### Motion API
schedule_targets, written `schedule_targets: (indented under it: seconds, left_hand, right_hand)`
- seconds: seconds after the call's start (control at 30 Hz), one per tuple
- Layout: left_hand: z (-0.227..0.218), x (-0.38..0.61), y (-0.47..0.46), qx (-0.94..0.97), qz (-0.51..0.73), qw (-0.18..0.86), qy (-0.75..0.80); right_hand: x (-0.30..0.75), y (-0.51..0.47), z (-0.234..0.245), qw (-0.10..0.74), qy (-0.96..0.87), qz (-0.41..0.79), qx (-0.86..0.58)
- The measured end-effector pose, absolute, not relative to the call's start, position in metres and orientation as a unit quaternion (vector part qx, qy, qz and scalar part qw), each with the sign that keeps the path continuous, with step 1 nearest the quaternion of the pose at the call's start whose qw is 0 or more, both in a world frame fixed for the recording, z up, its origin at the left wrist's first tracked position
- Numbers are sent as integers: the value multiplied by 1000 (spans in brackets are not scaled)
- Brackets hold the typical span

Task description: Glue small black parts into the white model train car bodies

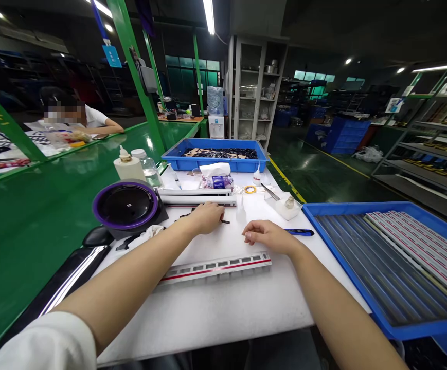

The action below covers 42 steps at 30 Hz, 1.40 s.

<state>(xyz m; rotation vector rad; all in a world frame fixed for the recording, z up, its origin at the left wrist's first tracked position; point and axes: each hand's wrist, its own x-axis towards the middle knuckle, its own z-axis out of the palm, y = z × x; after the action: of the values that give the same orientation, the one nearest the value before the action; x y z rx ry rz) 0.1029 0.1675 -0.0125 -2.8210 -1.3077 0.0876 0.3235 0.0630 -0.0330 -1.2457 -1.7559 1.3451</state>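
My left hand (207, 218) is closed, fingers bent down at the white tabletop. A thin black strip (225, 221) shows beside its fingertips; whether they grip it is hidden. My right hand (269, 236) hovers above the table, loosely curled, its fingers apart and no object visible in them. Near its wrist lies a blue utility knife (299, 232). In front of me rests a white model train-car side (219, 266) with a red stripe and a row of window openings. Just beyond my left hand lie long white train-car pieces (196, 201).
On the right, a blue tray (362, 206) holds striped panels. Another blue bin (211, 164) with black parts stands at the back. A purple-rimmed black bowl (126, 204), glue bottle (256, 174), tweezers (270, 192) and a small white dish (288, 208) surround the work area. A person sits far left.
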Motion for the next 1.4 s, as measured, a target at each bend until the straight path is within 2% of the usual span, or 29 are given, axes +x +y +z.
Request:
schedule_targets:
  seconds: [0.13, 0.27, 0.4, 0.57, 0.7, 0.87, 1.0, 1.13, 1.23, 1.3, 1.4]
  left_hand:
    - [-1, 108, 141, -908, -2, 32, -419]
    - [13, 117, 97, -911, -71, 29, -404]
    - [15, 123, 66, -899, -180, -73, -394]
    - [8, 119, 57, -852, -264, -208, -402]
    - [6, 118, 51, -840, -295, -254, -377]
    - [2, 124, 40, -845, -368, -262, -285]
    - [-4, 129, 34, -845, -417, -226, -246]
    - [-5, 133, 29, -839, -444, -190, -250]
    - [0, 135, 29, -788, -446, -279, -320]
    - [4, 135, 32, -742, -427, -360, -371]
    - [7, 131, 39, -679, -404, -467, -397]
  right_hand:
    - [323, 65, -35, 344, -630, 499, -486]
    - [320, 64, -33, 431, -609, 458, -483]
    - [315, 56, -25, 476, -579, 485, -451]
    - [310, 47, -20, 481, -583, 501, -423]
    - [310, 46, -20, 491, -565, 531, -399]
    - [313, 45, -22, 481, -453, 694, -287]
    - [312, 42, -23, 468, -433, 733, -236]
    - [309, 39, -21, 440, -448, 739, -245]
    - [306, 36, -20, 512, -513, 625, -290]
    - [303, 31, -22, 583, -598, 433, -340]
    - [299, 24, -27, 577, -707, 157, -379]
